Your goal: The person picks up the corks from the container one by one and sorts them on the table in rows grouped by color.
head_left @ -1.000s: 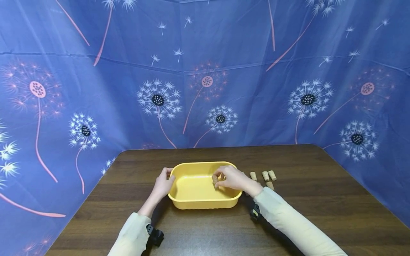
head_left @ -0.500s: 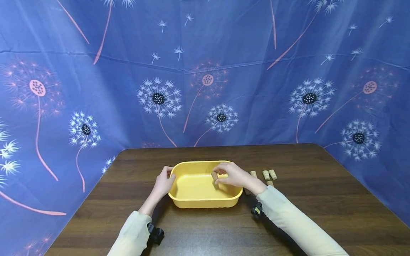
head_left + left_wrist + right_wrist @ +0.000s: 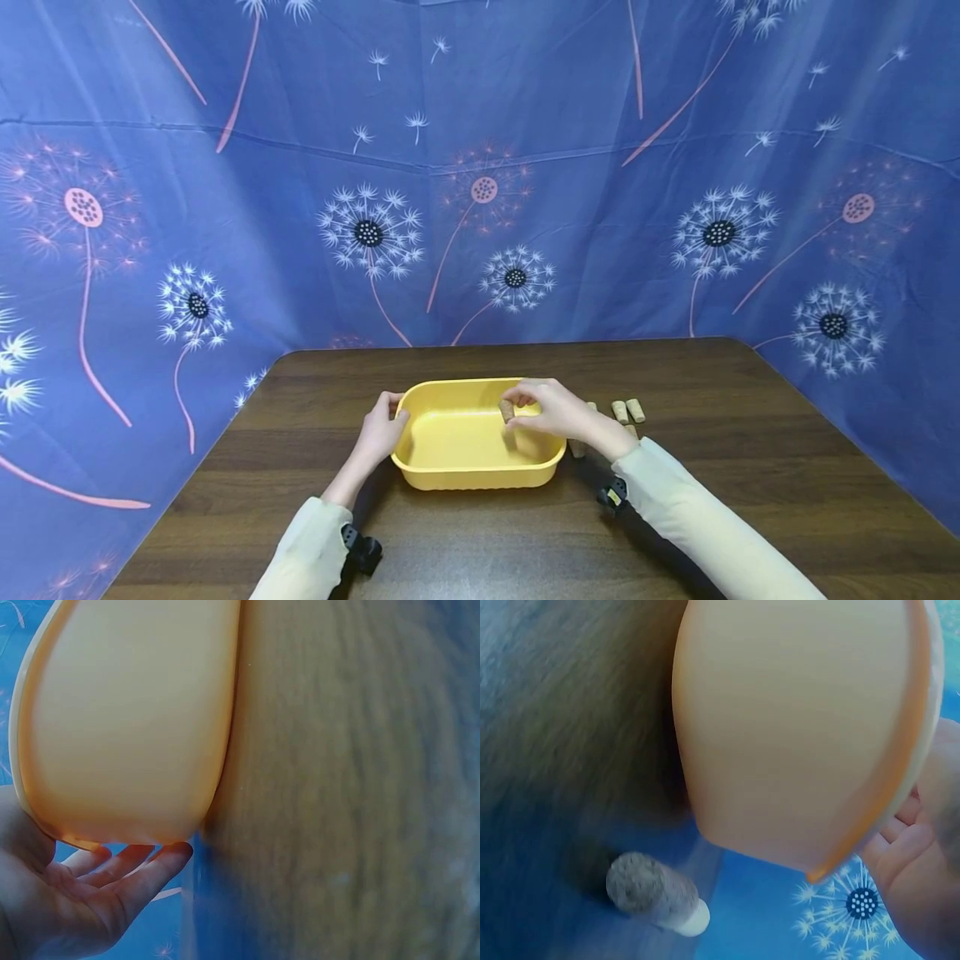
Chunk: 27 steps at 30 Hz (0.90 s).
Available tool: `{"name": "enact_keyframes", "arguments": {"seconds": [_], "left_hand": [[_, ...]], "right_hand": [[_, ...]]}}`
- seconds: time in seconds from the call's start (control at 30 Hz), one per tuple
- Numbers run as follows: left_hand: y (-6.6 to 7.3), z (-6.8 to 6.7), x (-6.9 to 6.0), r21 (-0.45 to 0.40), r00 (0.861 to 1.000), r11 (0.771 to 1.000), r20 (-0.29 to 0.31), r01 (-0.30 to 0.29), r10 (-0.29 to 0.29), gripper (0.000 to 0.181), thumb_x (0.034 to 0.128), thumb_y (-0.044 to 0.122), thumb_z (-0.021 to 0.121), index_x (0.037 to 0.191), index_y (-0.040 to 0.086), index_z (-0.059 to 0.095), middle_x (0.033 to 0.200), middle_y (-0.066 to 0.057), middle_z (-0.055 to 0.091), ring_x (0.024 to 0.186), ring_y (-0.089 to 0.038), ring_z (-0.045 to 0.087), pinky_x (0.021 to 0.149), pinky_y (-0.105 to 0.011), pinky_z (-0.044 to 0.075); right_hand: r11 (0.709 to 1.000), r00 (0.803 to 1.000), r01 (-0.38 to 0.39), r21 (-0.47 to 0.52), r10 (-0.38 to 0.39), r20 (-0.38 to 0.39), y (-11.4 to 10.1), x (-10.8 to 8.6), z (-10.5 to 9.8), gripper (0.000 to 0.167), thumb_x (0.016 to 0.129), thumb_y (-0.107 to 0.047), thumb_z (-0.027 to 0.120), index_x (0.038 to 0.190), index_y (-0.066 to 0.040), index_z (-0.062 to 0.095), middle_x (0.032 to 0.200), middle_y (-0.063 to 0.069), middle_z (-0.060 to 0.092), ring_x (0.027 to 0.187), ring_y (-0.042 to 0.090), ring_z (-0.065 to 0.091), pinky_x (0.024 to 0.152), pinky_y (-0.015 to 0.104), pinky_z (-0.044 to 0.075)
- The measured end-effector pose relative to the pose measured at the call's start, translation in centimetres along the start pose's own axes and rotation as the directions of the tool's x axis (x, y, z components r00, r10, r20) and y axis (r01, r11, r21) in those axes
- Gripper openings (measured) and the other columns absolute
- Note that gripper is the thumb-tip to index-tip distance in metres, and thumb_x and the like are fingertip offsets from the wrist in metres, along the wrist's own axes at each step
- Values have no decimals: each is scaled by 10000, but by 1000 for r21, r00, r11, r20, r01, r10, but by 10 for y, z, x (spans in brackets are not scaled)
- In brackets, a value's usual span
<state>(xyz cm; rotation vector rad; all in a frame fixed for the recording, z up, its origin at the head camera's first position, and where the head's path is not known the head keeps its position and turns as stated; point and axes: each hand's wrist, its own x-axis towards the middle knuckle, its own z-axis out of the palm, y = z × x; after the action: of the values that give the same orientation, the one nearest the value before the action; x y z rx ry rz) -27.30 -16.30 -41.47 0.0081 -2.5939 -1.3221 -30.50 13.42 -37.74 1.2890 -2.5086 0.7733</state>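
A yellow plastic basin (image 3: 472, 480) stands on the brown wooden table. At its left end, my left hand (image 3: 381, 432) grips the rim, thumb over the edge and fingers against the outer wall; in the left wrist view those fingers (image 3: 150, 877) touch the wall from outside. My right hand (image 3: 551, 410) pinches a wine cork (image 3: 507, 409) between thumb and fingertips, over the right part of the basin. The right wrist view has the right hand (image 3: 919, 855) partly behind the basin wall (image 3: 802, 735), with the held cork hidden.
Several loose corks (image 3: 619, 412) lie on the table (image 3: 712, 467) right of the basin, some partly hidden by the right hand and forearm. One cork (image 3: 577, 448) is close to the basin's right end. A blue dandelion-print cloth (image 3: 480, 125) hangs behind the table.
My right hand has risen slightly and shifted a little to the right, with the cork still in its fingers. The left hand and the basin have stayed in place.
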Motion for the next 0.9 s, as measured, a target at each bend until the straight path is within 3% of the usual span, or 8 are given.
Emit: {"name": "enact_keyframes", "arguments": {"seconds": [0.3,0.53,0.9], "left_hand": [[3,0,-1,8,1000,1000,6,-10,10,266,906,60,494,1159,-21,510,1094,-231,616,1025,-352,576,878,-472,461],[4,-1,-1,6,1000,1000,0,-15,15,270,895,59,498,1150,-30,510,1080,-235,614,1017,-356,574,878,-479,457],[2,-1,-1,19,1000,1000,-8,-15,15,259,900,58,502,1145,-24,514,1078,-229,620,1018,-352,577,873,-473,463]], "right_hand": [[998,998,-58,6,58,-35,4,-11,-20,377,762,-198,766,1099,-68,658,1018,26,669,911,189,635,811,314,521],[996,994,-75,38,78,-70,9,-21,-30,399,778,-223,752,1112,-32,645,1027,62,663,908,231,637,772,409,527],[998,988,-56,19,58,-141,20,-38,-39,381,751,-181,773,1085,-37,656,953,22,669,849,210,646,755,388,534]]}}
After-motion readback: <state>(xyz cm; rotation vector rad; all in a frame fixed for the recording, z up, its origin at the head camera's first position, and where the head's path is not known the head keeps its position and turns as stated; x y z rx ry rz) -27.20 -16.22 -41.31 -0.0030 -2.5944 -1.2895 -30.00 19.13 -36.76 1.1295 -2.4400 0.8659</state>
